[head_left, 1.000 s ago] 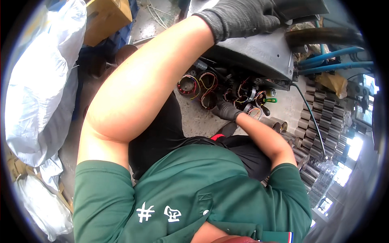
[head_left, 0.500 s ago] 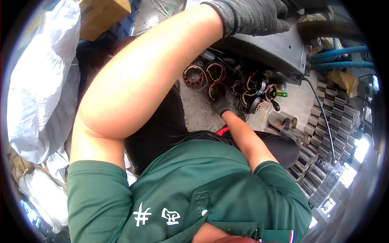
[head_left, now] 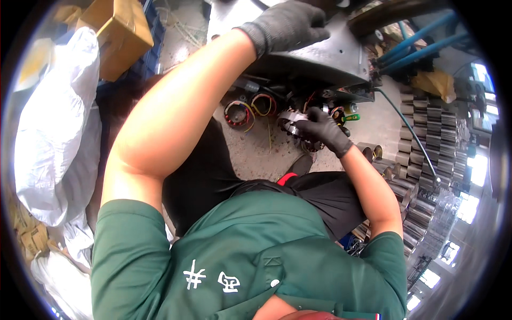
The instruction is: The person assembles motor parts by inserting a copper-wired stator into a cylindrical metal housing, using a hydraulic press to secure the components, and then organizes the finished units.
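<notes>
My right hand [head_left: 326, 132], in a dark glove, is closed on a silver-rimmed motor stator [head_left: 291, 118] with dark windings inside. The stator is raised off the floor, over a group of similar parts [head_left: 313, 145]. To its left, two more wound stators [head_left: 239, 114] with red and yellow wires lie on the floor. My left hand [head_left: 290, 26], in a grey knit glove, is at the grey metal machine body [head_left: 341, 56]. Its thumb and fingers are apart, and nothing shows between them; some fingers are hidden.
A green-handled tool [head_left: 352, 117] lies right of the stators. Rows of metal cylinders [head_left: 445, 128] are stacked at the right, with a dark green cable [head_left: 408, 130] before them. Blue hoses [head_left: 421, 50] run at the upper right. A cardboard box [head_left: 120, 40] and white sacks [head_left: 58, 128] stand at the left.
My right hand has lifted a stator from the floor and moved right with it. My left hand stays at the machine; the view has shifted.
</notes>
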Tool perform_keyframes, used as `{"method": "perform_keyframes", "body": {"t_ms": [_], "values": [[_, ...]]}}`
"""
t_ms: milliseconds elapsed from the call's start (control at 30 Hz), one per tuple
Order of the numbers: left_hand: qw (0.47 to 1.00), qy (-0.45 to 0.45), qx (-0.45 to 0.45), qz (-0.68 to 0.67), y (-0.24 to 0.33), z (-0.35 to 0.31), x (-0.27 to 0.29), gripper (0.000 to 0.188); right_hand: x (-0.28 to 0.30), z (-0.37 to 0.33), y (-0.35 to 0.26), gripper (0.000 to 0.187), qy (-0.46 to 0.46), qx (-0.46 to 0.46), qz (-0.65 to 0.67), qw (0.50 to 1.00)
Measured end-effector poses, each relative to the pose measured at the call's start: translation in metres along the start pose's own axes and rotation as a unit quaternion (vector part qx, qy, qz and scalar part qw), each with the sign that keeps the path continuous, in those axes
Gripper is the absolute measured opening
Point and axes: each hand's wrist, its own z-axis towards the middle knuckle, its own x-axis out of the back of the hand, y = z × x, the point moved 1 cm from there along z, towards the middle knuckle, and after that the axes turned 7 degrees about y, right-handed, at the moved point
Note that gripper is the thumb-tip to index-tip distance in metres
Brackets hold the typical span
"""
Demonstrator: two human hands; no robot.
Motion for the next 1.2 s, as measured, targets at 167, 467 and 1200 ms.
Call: {"method": "perform_keyframes", "body": {"t_ms": [167, 467, 1200], "values": [[0.993, -0.058, 0.1, -0.032, 0.034, -0.007, -0.005, 0.034, 0.063, -0.055, -0.043, 0.058, 0.058, 0.114, 0.324, 0.938], [0.925, -0.056, 0.244, -0.286, 0.064, -0.04, -0.044, 0.044, 0.086, -0.073, -0.076, 0.055, 0.084, 0.101, 0.649, 0.749], [0.977, -0.015, 0.139, -0.162, 0.073, -0.027, -0.084, 0.022, 0.087, -0.081, -0.078, 0.049, 0.161, 0.161, 0.672, 0.705]]}}
